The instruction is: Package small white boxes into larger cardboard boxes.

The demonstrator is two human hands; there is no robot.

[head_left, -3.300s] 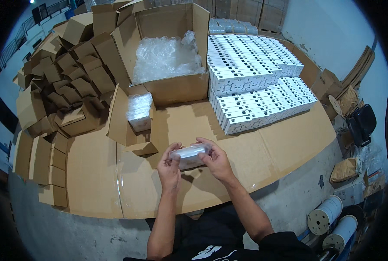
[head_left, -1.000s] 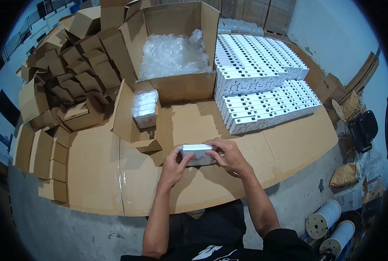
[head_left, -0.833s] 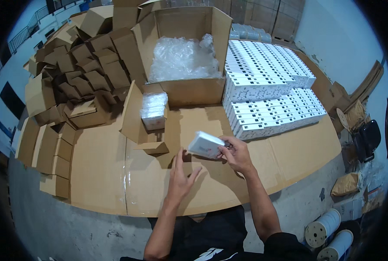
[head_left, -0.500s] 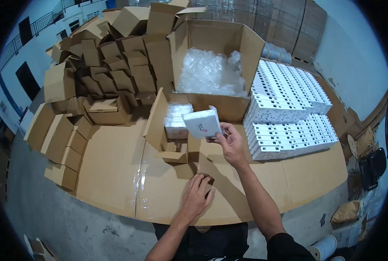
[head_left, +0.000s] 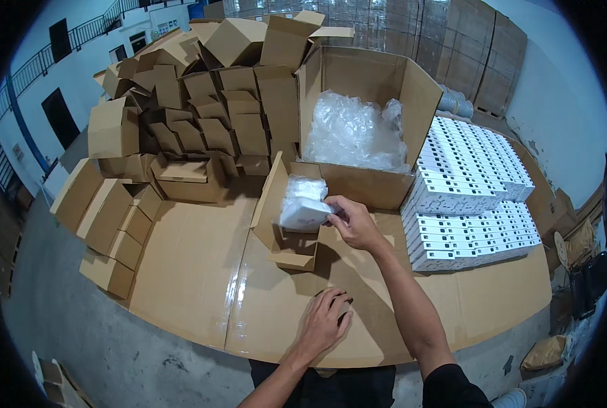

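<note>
In my right hand [head_left: 353, 224] is a flat white box [head_left: 305, 214], pinched at its right edge between thumb and fingers. The box is tilted over the opening of a small brown carton [head_left: 292, 261], whose flaps stand up. Inside that carton, behind the held box, are clear-wrapped white packs [head_left: 306, 187], partly hidden. My left hand [head_left: 326, 319] rests on the cardboard-covered table [head_left: 201, 272], nearer to me than the carton. Its fingers are bent and slightly apart, with a dark patch under them, and no held object shows.
A large carton [head_left: 422, 105] behind holds crumpled clear plastic wrap [head_left: 354, 129]. White boxes [head_left: 467, 197] stand in stacked rows at the right. Many opened brown cartons [head_left: 208, 109] are piled at the back left, and more cartons [head_left: 99, 224] line the left edge.
My right hand has lowered the white box toward the small carton and tilted it. My left hand stays on the table. The whole view has shifted slightly.
</note>
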